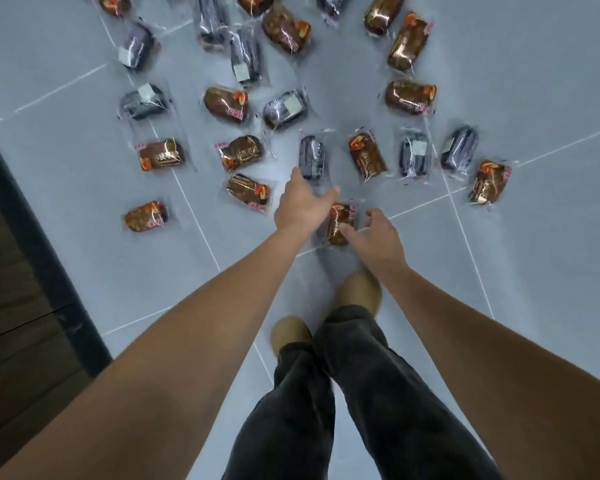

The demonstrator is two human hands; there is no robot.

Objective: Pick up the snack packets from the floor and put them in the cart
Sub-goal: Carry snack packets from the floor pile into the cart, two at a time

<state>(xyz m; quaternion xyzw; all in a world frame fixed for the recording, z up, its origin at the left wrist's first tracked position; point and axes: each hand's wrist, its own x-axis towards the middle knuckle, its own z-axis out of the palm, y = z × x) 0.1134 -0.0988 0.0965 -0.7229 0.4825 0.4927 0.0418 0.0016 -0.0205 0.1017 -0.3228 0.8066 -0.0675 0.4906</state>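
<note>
Several clear-wrapped snack packets, some brown with orange labels and some dark purple, lie scattered over the grey tiled floor. The nearest brown packet lies between my two hands. My left hand reaches out above the floor just left of it, fingers spread, holding nothing. My right hand hovers at that packet's lower right edge, fingers apart and curled toward it. A purple packet lies just beyond my left fingertips. No cart is in view.
My own legs in dark trousers and tan shoes stand right below the hands. A dark baseboard and wooden panel border the floor on the left. More packets lie farther out, toward the top of the view.
</note>
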